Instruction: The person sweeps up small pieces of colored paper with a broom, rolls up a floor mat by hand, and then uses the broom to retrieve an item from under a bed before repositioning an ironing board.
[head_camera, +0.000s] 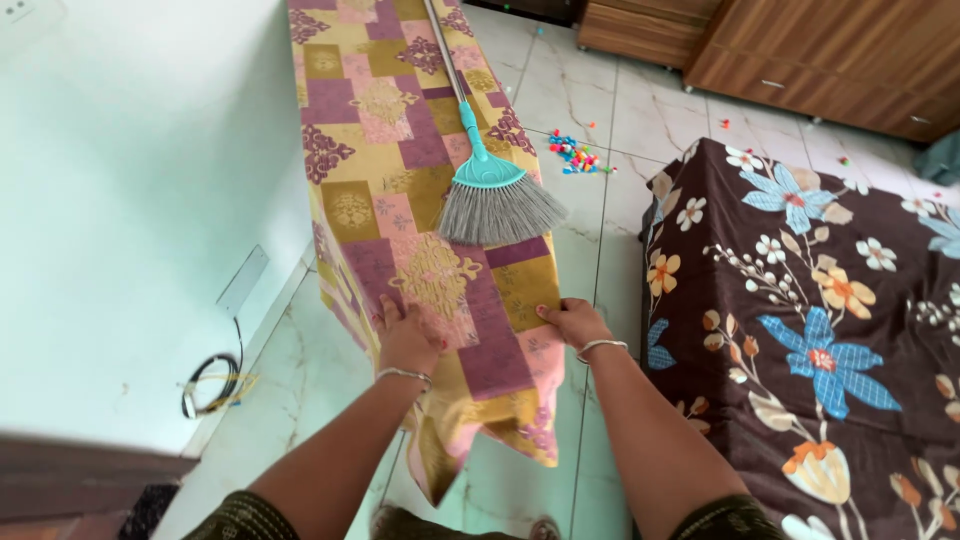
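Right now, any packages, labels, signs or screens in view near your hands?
None in view: no package, label, sign or screen shows.
Both hands, left hand and right hand, rest on the patchwork-print cloth; a teal broom lies on it.

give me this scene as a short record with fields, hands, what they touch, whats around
left hand: flat on the patchwork cloth, near its end
right hand: gripping the cloth's right edge
on the cloth: teal broom, grey bristles toward the person
right side: brown floral bed cover
floor: marble tiles, scattered coloured beads
far right: wooden cabinet
left: pale wall, coiled cable
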